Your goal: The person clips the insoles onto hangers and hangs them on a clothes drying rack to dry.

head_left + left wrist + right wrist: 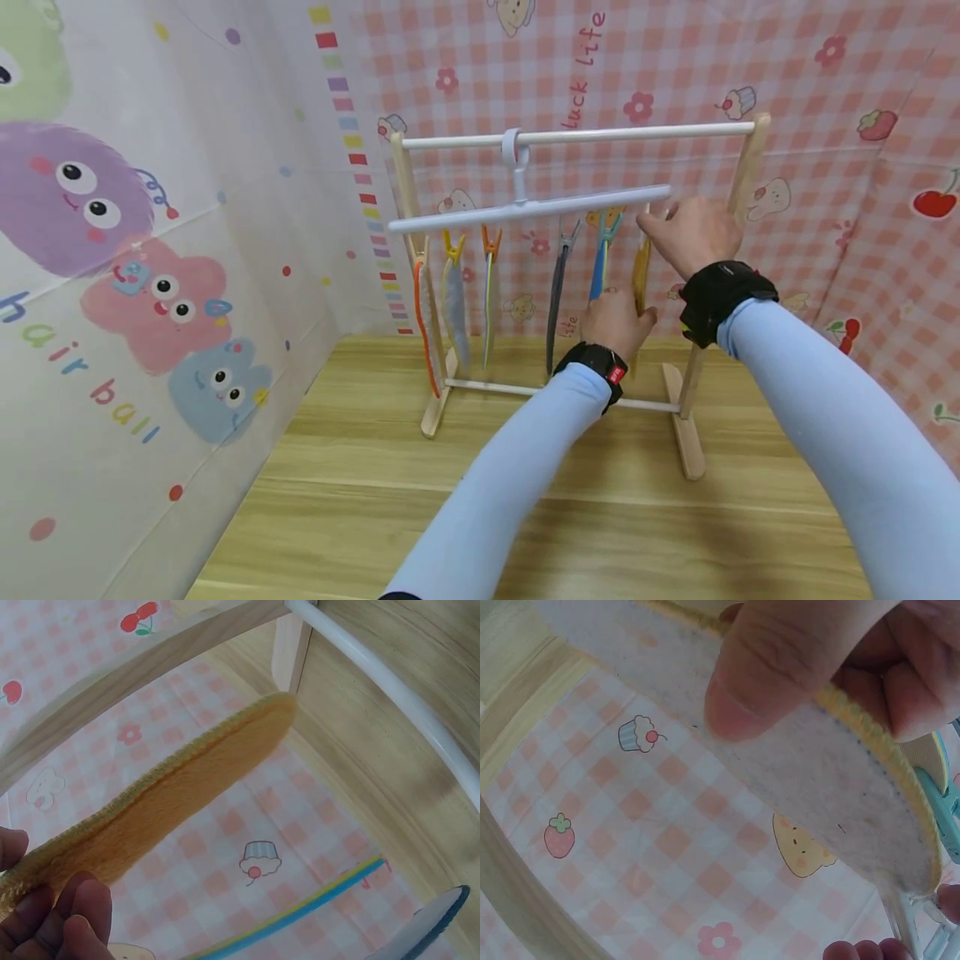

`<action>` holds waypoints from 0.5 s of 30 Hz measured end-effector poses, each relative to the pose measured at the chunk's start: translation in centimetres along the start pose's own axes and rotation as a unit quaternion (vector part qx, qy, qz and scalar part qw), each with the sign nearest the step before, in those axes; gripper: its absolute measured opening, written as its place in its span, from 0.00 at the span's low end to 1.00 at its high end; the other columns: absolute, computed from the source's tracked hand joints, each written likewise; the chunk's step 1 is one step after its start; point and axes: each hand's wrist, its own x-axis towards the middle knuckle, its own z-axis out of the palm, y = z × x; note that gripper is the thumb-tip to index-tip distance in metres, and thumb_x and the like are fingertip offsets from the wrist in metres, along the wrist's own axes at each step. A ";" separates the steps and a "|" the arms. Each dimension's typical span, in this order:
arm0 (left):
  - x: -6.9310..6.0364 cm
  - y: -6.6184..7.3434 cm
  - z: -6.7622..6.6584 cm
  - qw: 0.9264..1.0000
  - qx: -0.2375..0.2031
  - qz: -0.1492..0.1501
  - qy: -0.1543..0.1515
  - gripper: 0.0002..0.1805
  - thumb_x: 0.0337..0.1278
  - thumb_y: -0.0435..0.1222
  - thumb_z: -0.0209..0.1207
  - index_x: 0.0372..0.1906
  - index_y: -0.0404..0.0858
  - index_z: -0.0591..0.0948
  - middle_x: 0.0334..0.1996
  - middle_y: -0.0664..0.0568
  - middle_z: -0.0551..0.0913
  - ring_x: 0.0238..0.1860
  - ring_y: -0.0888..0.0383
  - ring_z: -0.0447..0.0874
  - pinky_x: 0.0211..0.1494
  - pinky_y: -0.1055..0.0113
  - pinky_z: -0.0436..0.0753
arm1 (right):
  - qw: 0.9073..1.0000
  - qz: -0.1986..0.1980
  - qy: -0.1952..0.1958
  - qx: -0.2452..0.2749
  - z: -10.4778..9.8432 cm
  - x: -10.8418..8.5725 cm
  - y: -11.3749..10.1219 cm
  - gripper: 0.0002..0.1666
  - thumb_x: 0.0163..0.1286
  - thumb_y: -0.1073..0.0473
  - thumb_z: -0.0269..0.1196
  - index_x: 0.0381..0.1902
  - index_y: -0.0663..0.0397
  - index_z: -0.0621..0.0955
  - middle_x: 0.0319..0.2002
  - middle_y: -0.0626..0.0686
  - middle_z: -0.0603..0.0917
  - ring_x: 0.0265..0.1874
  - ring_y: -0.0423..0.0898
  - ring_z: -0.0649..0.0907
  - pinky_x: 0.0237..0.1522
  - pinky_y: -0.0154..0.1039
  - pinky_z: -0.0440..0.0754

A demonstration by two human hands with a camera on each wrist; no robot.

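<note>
A yellow insole with a fuzzy face and a pale underside hangs below the right end of a pale hanger. Around its middle, my left hand grips it, the thumb pressed on the pale side. Above, my right hand is by the hanger's end and pinches a clear clip at the insole's upper end. Whether the clip bites the insole is hard to tell. To the left hang more insoles: a blue one on a teal clip and a dark grey one.
The hanger tilts, right end higher, on the white rod of a wooden rack. Further left hang an orange-edged insole and others on yellow and orange clips. A checked cloth backs the wooden table.
</note>
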 end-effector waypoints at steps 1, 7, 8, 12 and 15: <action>-0.1 0.0 0.0 1.000 0.001 0.004 -0.002 0.19 0.62 0.56 0.62 0.30 0.47 0.74 0.15 0.59 0.74 0.16 0.63 0.73 0.21 0.68 0.72 | 1.000 -0.001 0.002 -0.002 0.0 0.0 0.0 0.37 0.70 0.34 0.52 0.13 0.57 0.71 0.10 0.51 0.66 0.12 0.50 0.68 0.15 0.42 0.60; -0.4 -0.3 0.0 0.999 0.010 0.030 0.006 0.22 0.64 0.56 0.60 0.23 0.46 0.75 0.15 0.58 0.74 0.14 0.63 0.72 0.18 0.70 0.69 | 1.000 -0.006 0.010 0.001 0.1 -0.3 0.1 0.36 0.72 0.36 0.53 0.19 0.60 0.79 0.13 0.54 0.70 0.15 0.53 0.71 0.17 0.43 0.62; -0.5 -0.4 0.0 0.999 0.014 0.032 0.009 0.22 0.64 0.56 0.60 0.23 0.46 0.76 0.15 0.58 0.74 0.15 0.64 0.72 0.17 0.70 0.69 | 1.000 -0.008 0.009 0.004 0.1 -0.3 0.1 0.35 0.72 0.36 0.53 0.21 0.62 0.81 0.13 0.55 0.72 0.16 0.53 0.72 0.17 0.44 0.63; -1.2 -1.0 -0.3 0.999 0.015 0.045 0.008 0.18 0.65 0.53 0.60 0.25 0.45 0.77 0.15 0.59 0.74 0.16 0.64 0.73 0.17 0.72 0.67 | 1.000 -0.021 0.009 0.017 0.0 -0.8 0.2 0.34 0.73 0.37 0.53 0.33 0.64 0.86 0.18 0.58 0.78 0.19 0.55 0.75 0.18 0.45 0.66; -1.5 -1.9 -0.8 0.998 0.022 0.058 0.006 0.17 0.67 0.51 0.60 0.28 0.45 0.79 0.14 0.59 0.74 0.15 0.65 0.72 0.17 0.73 0.66 | 0.999 -0.031 0.011 0.029 -0.2 -1.4 0.4 0.33 0.73 0.38 0.54 0.34 0.64 0.85 0.23 0.62 0.81 0.22 0.56 0.77 0.18 0.44 0.66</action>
